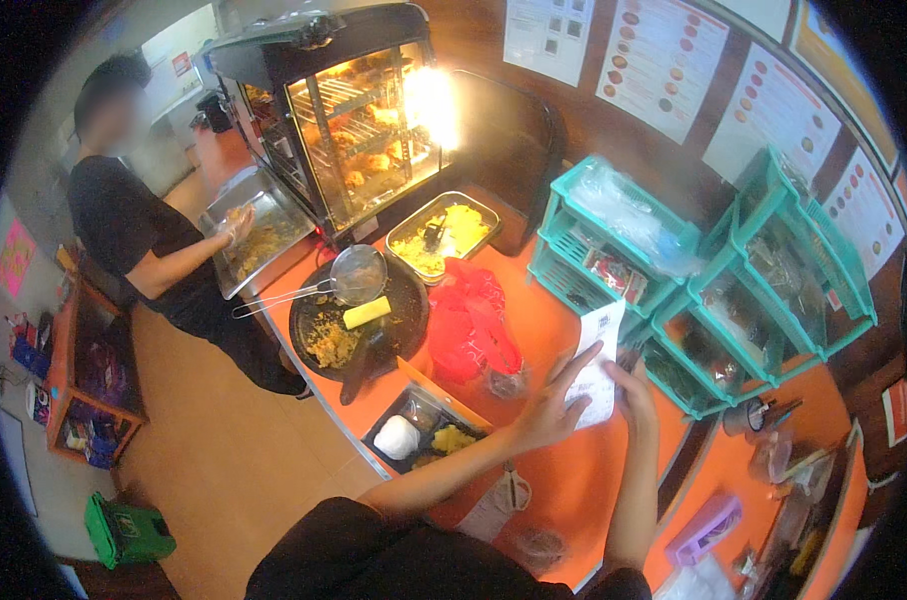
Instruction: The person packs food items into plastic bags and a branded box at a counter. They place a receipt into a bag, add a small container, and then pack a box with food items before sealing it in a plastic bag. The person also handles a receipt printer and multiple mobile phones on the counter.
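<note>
A long white paper receipt (600, 375) is held up over the orange counter (564, 480). My left hand (554, 408) pinches its left edge, with the fingers lying across the paper. On the opposite edge my right hand (634, 392) grips it, and part of that hand is hidden behind the sheet. A red plastic bag (469, 320) lies crumpled beyond my left hand. Near my left forearm sits a black compartment tray (419, 425) with a white mound of rice and yellow food.
A black pan (409, 345) holds crumbs, a yellow block and a strainer (359, 275). Behind it are a yellow-food tray (444, 232) and a lit warmer cabinet (359, 130). Teal baskets (614, 235) stand at right. A gloved co-worker (144, 220) works over a metal tray (299, 222).
</note>
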`<state>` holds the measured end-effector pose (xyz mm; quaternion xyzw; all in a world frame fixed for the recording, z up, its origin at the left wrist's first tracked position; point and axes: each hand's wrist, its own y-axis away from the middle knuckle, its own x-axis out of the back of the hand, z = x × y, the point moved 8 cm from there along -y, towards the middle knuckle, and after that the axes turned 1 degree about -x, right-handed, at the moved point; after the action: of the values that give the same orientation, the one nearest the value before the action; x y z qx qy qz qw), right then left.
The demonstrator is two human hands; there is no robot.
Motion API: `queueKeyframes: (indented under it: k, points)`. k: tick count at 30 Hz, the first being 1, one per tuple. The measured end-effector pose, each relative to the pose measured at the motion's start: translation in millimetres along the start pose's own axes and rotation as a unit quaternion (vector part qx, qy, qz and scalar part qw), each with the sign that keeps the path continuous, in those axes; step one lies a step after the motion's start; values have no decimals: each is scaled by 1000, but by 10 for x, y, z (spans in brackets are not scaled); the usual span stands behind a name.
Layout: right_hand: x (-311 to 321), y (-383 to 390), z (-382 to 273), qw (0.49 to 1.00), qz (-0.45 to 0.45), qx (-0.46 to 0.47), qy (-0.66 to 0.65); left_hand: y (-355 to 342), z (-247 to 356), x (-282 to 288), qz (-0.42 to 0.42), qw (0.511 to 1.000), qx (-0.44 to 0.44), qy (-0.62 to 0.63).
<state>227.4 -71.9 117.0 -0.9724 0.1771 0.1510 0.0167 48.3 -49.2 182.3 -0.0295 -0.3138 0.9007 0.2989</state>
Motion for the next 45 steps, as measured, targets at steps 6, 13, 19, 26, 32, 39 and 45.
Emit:
queueKeyframes:
  k: [6,13,19,26,32,39,45]
  points:
    - [-939,-967,-546,879,-117,120,446,-339,-223,939,207,975,-24,-77]
    - [-1550,-1790,414,840,-271,98,460,-513,-1109,1933,176,940,187,-225]
    - [-1629,-1947,932,866,-295,26,404,-441,-1343,2091,149,893,261,-336]
    - [-1604,-1975,988,869,-333,-3,366,-479,-1286,2037,146,867,250,-406]
    - [-1615,-1965,637,908,-270,126,295,-533,-1331,1984,182,865,229,-407]
    - [-2013,-1939,174,953,-249,165,55,-447,-1437,2062,222,880,222,-357]
    - [-2744,-1933,360,920,-329,197,80,-324,-1390,2026,269,872,228,-340]
